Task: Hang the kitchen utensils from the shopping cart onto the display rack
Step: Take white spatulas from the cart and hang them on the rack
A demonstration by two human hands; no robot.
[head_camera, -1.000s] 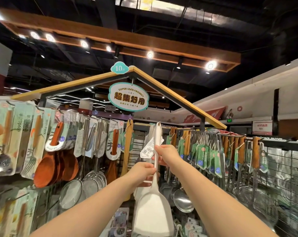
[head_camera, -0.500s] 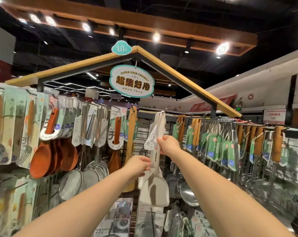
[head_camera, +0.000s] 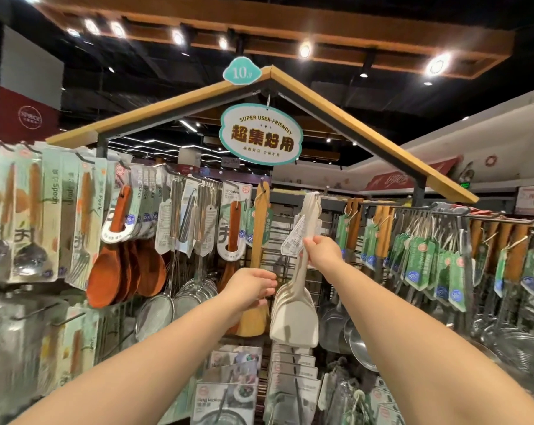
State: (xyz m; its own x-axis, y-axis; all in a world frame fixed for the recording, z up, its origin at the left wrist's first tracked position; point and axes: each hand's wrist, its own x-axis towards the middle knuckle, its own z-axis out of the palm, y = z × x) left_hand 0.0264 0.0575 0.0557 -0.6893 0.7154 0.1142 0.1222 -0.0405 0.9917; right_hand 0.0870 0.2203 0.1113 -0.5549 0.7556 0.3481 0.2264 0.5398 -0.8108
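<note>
A white spatula [head_camera: 293,322] hangs blade down in front of several like it, its top loop up at a rack hook [head_camera: 324,191]. My right hand [head_camera: 322,252] pinches its handle just below the white paper tag [head_camera: 297,236]. My left hand [head_camera: 249,288] hovers to the left of the spatula's neck with fingers loosely curled, holding nothing. The display rack [head_camera: 461,213] runs left and right under a wooden roof frame. The shopping cart is out of view.
A wooden spatula [head_camera: 258,237] hangs just left of the white ones. Wooden spoons [head_camera: 106,271], mesh strainers [head_camera: 155,314] and packaged cutlery fill the left. Green-tagged ladles and skimmers [head_camera: 418,259] crowd the right. Boxed goods sit on the shelf below.
The white spatula has gone up and away from me to the hook. My left hand let go of its handle and now hovers beside it. My right hand kept its hold.
</note>
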